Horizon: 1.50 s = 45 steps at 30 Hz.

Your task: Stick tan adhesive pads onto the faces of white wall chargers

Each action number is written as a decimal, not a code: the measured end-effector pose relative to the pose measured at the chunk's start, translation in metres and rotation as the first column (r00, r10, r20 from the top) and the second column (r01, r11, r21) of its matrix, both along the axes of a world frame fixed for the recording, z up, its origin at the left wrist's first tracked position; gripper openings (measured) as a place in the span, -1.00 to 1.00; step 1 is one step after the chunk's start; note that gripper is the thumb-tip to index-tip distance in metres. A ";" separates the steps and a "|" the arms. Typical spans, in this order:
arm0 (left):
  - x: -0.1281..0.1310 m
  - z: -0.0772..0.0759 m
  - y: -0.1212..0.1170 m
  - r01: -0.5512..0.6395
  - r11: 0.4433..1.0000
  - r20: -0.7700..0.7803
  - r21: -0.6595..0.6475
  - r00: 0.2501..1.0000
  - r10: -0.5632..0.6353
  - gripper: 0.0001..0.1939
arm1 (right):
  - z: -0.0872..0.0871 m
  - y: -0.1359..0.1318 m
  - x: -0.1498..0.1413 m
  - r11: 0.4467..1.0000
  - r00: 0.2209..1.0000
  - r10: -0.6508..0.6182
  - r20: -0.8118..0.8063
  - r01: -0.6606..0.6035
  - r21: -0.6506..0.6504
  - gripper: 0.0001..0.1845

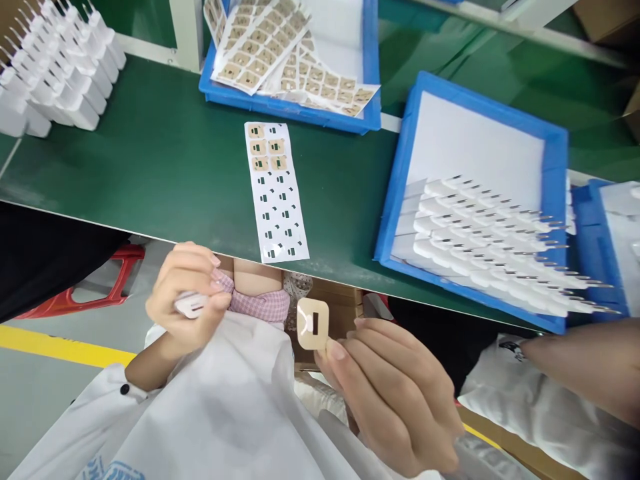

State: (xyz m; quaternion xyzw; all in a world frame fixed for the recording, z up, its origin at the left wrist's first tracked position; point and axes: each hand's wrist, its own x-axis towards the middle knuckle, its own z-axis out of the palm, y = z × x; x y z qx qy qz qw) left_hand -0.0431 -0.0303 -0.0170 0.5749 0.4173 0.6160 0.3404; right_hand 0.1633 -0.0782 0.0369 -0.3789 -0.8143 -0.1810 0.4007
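Currently, the right hand [395, 390] pinches a beige sticker [306, 327] by its lower corner between thumb and forefinger, holding it up before the near edge of the green tabletop [165, 160]. The left hand [187, 293] is curled closed around a white part [190, 305], mostly hidden by the fingers. On the tabletop lies a sticker sheet [275, 207], beige pieces at its far end. Beyond it, a blue tray [290, 113] holds more sheets; rightward, another tray [390, 220] carries white pronged pieces [475, 247].
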 end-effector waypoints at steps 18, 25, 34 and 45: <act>0.005 0.043 -0.014 0.804 0.231 0.749 -0.548 0.595 -0.291 -0.68 | 0.016 0.010 0.015 0.964 0.902 0.257 0.346 -0.263 -0.033 -0.78; 0.019 0.037 -0.018 0.931 0.087 0.911 -0.354 0.365 -0.193 -0.67 | 0.014 0.008 0.014 0.967 0.923 0.256 0.287 -0.246 -0.073 -0.78; -0.009 0.011 -0.005 0.567 0.689 0.357 -0.451 0.822 -0.443 -0.85 | 0.021 0.015 0.030 0.965 0.922 0.261 0.287 -0.246 -0.086 -0.86; -0.021 0.071 0.048 0.692 0.722 -0.564 0.002 0.597 -0.571 -0.88 | 0.032 0.013 0.026 0.933 0.904 0.345 0.251 -0.302 -0.195 -0.92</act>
